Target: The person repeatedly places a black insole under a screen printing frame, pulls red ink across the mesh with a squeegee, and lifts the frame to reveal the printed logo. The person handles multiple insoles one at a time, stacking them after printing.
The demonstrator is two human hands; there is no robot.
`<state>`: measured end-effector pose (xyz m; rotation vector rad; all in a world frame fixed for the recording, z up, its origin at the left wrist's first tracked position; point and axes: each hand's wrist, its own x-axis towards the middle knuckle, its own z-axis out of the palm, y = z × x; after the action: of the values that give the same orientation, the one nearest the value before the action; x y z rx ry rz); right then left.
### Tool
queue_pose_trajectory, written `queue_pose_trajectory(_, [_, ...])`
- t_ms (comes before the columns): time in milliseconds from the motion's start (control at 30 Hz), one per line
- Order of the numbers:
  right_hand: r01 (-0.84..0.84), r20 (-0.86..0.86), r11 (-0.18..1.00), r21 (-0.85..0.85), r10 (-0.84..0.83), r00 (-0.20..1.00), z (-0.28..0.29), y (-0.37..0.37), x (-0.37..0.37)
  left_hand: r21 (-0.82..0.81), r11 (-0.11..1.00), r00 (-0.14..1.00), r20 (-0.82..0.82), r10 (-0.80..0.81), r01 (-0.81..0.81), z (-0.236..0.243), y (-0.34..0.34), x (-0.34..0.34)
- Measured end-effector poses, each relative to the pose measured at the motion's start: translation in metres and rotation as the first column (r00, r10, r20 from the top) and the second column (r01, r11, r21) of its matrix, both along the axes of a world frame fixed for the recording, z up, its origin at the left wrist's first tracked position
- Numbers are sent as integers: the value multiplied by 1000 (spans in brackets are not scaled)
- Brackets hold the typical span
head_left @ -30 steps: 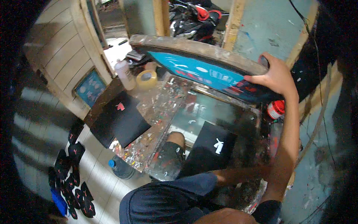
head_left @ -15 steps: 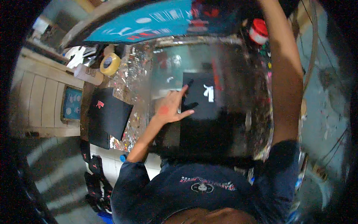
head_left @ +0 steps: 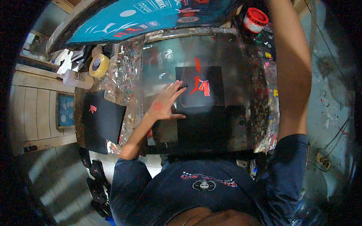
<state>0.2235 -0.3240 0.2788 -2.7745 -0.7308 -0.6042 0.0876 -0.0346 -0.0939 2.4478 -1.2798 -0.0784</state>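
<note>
A flat black piece point(head_left: 215, 100) with a red and white print lies on the dark glossy board point(head_left: 160, 133). My left hand point(head_left: 167, 102) is open at its left edge, fingers stretched out and thumb apart. The fingertips are over or touching that edge; I cannot tell which. Beyond the board, a printing screen point(head_left: 128, 14) with blue mesh and a dark frame is raised at a tilt. My right forearm point(head_left: 291, 67) reaches up along the right side, and the hand is past the upper edge. A red streak point(head_left: 197, 64) shows just above the print.
Black printed pieces point(head_left: 103, 124) lie overlapping at the left on the paint-splattered table point(head_left: 126, 64). Tape point(head_left: 99, 66) and a pale bottle point(head_left: 78, 79) are behind them. A red-rimmed tub point(head_left: 255, 20) stands at the far right. More black pieces point(head_left: 98, 173) are lower left.
The print looked white half a second ago; now it shows red with white. My left hand's fingers have straightened at the piece's edge. The screen appears shifted up and left in the picture.
</note>
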Motion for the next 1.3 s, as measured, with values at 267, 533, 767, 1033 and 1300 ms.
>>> queue_pose_trajectory(267, [-22,-28,1000,8,22,999,2,0,-4,-9,1000,1000,-24,18,-19,-5,2,-1])
queue_pose_trajectory(533, [-20,-20,1000,2,20,1000,3,-1,-3,-11,1000,1000,4,3,-3,-2,0,1])
queue_pose_trajectory(767, [-36,-27,999,23,36,999,-1,-1,4,10,1000,999,-23,22,-22,-1,0,-2])
queue_pose_trajectory(1033, [-44,-15,999,-20,44,999,5,4,5,-386,887,966,-45,255,-252,7,-53,-20])
queue_pose_trajectory(1300, [121,-75,993,-6,-121,990,-40,8,-94,-709,677,900,141,412,-199,142,-119,-76])
